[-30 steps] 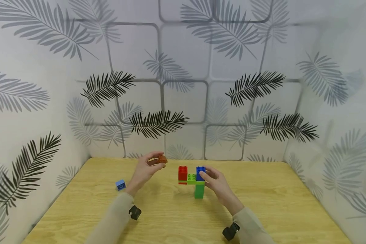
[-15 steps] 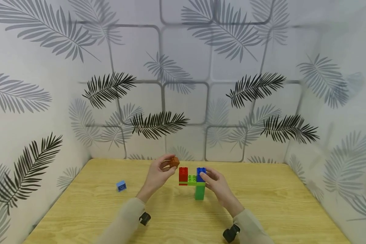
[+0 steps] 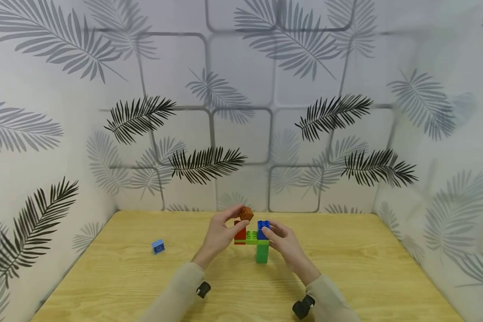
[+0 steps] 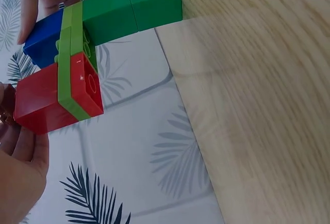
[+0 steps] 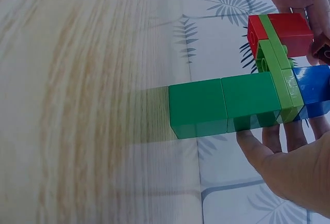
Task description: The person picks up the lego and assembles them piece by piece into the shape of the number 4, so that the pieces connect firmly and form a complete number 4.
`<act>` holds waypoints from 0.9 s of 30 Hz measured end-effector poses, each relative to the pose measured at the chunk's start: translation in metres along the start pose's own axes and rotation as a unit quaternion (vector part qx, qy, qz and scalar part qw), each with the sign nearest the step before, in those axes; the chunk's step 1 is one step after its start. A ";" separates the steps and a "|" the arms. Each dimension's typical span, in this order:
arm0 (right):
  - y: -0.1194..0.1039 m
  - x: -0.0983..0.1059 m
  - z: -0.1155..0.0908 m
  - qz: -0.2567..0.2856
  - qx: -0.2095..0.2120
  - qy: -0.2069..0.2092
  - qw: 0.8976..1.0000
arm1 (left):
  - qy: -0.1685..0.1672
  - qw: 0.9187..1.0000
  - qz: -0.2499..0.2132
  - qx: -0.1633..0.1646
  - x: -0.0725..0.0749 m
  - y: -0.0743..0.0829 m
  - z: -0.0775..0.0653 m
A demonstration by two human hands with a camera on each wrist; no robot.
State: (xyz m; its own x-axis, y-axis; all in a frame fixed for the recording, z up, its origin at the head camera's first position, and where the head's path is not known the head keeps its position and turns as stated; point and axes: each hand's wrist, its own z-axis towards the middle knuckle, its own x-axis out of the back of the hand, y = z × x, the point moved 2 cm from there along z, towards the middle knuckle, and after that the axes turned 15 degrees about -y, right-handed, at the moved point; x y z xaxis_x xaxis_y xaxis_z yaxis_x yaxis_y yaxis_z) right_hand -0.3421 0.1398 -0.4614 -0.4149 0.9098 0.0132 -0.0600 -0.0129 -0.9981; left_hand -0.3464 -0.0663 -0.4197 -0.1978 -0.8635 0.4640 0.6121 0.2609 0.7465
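Note:
A built stack of toy bricks stands on the table. Two green bricks [image 5: 224,105] form its column, and light green pieces [image 3: 251,235] reach out to the left above them. One red brick [image 4: 38,97] sits on top at the left end, with a smaller red piece [image 4: 87,85] underneath. On the right end, above the column, is a blue brick [image 3: 261,226]; my right hand [image 3: 289,248] holds it between thumb and fingers. My left hand [image 3: 220,231] pinches a brown brick [image 3: 247,213], tilted, just above the red brick. Whether those two touch cannot be told.
A light blue brick [image 3: 158,246] lies alone on the wooden table [image 3: 104,277], left of my left arm. Leaf-patterned wall covering [image 3: 241,134] rises behind the table's far edge and along both sides.
My left hand has carried the brown brick rightward, from left of the stack to above the red brick. My right hand has stayed at the blue brick.

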 end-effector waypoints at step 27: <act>-0.002 0.000 0.001 -0.021 0.002 0.010 1.000 | -0.139 0.984 0.111 -0.008 -0.015 0.014 0.021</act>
State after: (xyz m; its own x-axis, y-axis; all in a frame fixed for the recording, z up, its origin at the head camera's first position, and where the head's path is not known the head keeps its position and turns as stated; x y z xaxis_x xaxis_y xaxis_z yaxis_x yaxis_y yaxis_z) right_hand -0.3434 0.1397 -0.4589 -0.3935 0.9178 0.0534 -0.0810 0.0232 -0.9964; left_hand -0.3508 -0.0401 -0.4061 -0.2595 -0.6335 0.7289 0.6747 0.4211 0.6062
